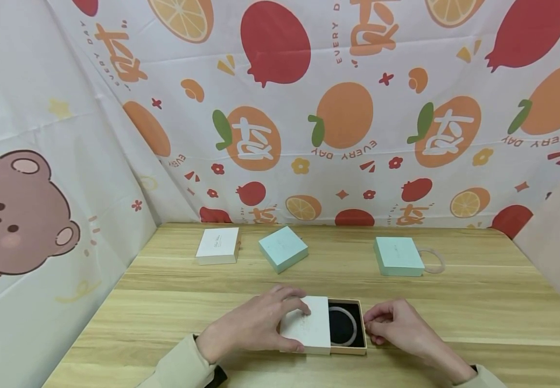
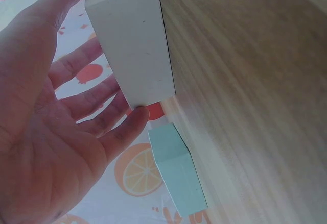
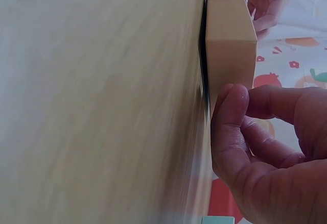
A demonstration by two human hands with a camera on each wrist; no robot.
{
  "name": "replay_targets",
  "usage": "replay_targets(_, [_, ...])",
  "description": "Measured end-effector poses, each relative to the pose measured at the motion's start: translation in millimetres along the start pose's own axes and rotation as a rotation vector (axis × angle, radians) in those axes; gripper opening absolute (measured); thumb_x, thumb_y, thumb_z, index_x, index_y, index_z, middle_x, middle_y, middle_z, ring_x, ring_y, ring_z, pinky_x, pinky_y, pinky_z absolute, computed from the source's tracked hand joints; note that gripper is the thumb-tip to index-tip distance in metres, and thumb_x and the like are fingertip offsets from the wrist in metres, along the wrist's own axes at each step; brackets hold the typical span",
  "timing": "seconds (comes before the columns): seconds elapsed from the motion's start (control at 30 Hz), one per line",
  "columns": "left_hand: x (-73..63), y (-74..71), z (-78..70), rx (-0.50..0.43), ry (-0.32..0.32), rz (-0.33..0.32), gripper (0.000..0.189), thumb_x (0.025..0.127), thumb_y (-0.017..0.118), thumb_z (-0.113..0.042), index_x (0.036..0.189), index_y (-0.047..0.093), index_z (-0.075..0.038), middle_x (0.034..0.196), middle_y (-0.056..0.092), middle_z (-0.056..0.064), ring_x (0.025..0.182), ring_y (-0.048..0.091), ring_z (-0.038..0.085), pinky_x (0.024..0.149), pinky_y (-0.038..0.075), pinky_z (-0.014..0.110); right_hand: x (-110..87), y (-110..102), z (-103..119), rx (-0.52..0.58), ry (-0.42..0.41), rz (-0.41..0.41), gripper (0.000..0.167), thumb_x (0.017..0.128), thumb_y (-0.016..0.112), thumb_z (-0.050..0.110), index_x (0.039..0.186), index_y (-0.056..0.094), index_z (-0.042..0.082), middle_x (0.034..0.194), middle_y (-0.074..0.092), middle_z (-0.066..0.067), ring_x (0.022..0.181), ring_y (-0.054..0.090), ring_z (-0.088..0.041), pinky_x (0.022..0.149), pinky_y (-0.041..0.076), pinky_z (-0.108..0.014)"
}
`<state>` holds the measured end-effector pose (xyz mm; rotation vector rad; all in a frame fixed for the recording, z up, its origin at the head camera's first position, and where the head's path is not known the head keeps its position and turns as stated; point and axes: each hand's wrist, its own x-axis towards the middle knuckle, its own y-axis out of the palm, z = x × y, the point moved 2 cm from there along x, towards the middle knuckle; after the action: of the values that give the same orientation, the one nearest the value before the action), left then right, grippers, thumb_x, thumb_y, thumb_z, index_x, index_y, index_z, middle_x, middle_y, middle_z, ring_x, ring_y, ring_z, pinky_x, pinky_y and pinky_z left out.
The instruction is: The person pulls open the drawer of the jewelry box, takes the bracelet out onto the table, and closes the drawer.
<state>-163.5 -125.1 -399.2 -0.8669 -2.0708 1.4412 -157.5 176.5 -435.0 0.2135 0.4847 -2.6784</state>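
A wide lane of wooden tabletop [image 1: 340,264] runs between the angled mint-green box [image 1: 284,248] and the right-hand mint-green box [image 1: 398,256], back to the fruit-print curtain [image 1: 330,178]; left hand [image 1: 260,318] and right hand [image 1: 398,326] obstruct the white sliding box's [image 1: 311,334] ends.

white box [image 1: 316,327] flat, tray [image 1: 349,351] half-out, pale ring [image 1: 355,326] inside

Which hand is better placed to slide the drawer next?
Right, probably: the right hand is at the exposed end of the drawer, while the left hand holds the white sleeve.
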Motion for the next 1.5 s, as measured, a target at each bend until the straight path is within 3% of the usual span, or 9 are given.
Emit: replay_targets(1.5, [-0.9,-0.1,-0.6,-0.027,-0.029,0.009,0.053,0.085,0.077,-0.058,0.127,0.065,-0.029,0.148,0.053,-0.003,0.136,0.05,0.018,0.103,0.053,0.041,-3.5,-7.3,-4.0,0.012,0.018,0.0,0.017,0.093,0.065,0.001,0.105,0.071,-0.009,0.085,0.073,-0.009,0.071,0.066,-0.016,0.063,0.059,-0.026])
